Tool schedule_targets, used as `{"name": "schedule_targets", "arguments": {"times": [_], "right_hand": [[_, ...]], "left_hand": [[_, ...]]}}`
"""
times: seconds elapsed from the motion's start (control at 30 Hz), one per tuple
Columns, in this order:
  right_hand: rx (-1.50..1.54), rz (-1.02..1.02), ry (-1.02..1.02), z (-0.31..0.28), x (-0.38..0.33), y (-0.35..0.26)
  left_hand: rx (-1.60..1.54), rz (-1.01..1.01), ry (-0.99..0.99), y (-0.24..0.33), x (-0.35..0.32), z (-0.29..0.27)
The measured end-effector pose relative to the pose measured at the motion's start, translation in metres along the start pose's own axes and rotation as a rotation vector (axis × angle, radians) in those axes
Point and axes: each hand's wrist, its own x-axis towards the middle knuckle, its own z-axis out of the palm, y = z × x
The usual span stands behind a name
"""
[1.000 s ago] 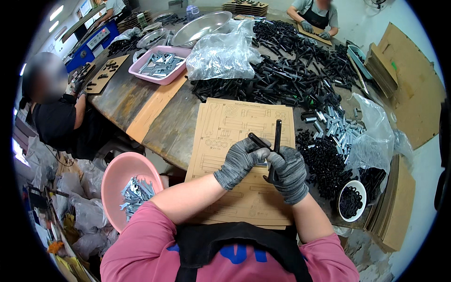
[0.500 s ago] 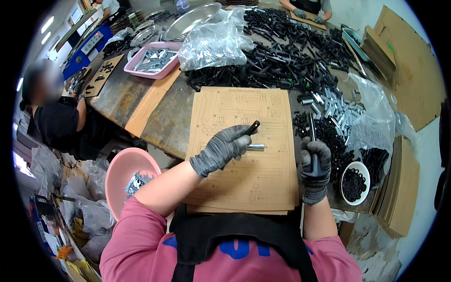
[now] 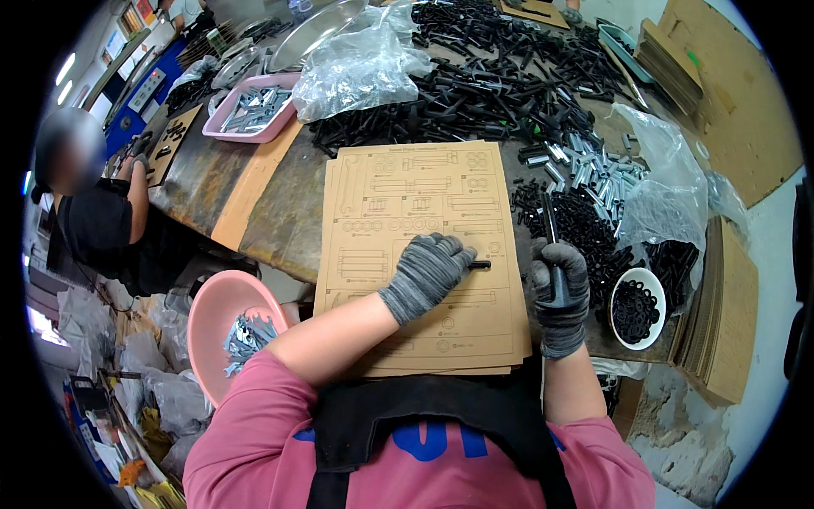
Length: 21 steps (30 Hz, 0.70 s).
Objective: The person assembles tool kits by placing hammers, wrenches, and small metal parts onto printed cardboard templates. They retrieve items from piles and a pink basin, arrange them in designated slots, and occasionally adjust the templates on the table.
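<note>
Your left hand (image 3: 426,270) pinches a short black pin (image 3: 480,265) on the cardboard template (image 3: 415,204); right hand (image 3: 560,293) fingers clamped around a black rod (image 3: 551,231).

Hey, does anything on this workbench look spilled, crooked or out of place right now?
Nothing looks damaged. The black parts lie in a loose heap across the table rather than in trays, and silver pieces spill from an open clear bag. The cardboard template lies flat under both gloved hands.
</note>
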Motion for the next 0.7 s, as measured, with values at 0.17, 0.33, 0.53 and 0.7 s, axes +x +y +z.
{"name": "schedule_targets", "arguments": {"times": [0.17,0.33,0.53,0.7], "right_hand": [[-0.165,-0.089,-0.143,0.01,0.004,-0.014],[-0.366,-0.437,-0.421,0.035,0.01,-0.032],[-0.179,-0.447,-0.522,0.062,0.011,-0.049],[-0.226,-0.393,-0.351,0.046,0.02,-0.048]], "left_hand": [[-0.463,-0.224,0.179,0.0,-0.005,-0.031],[-1.29,-0.644,-0.148,0.008,-0.009,-0.061],[-1.573,-0.76,-0.033,-0.005,-0.029,-0.068],[-1.045,-0.705,-0.013,-0.034,-0.052,-0.099]]}}
